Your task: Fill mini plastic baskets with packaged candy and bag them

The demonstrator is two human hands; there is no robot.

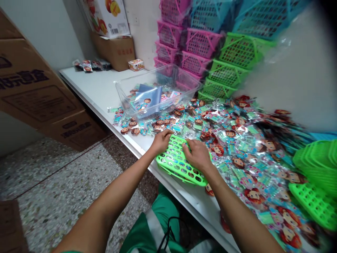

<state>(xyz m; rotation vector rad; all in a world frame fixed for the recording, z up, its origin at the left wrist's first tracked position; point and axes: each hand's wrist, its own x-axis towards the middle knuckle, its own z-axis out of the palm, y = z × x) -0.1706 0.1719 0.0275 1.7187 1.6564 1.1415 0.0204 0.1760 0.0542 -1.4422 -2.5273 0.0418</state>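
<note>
A bright green plastic basket (179,160) with a flat top face full of oval holes sits at the table's front edge, tilted towards me. My left hand (161,141) is closed round its far left corner. On the right side, my right hand (197,154) grips the rim, thumb lying over the holes. Colourful contents show dimly through the openings, too small to name. Just beyond both hands spreads a heap of small clear packets (181,119) printed with cartoon figures.
A clear plastic bin (122,96) with packets and blue sheets stands behind the heap. Stacked pink baskets (196,63) and green baskets (222,72) line the wall. Nested green baskets (317,158) stand at right. Cardboard boxes (37,80) are left, beside the white table (86,86).
</note>
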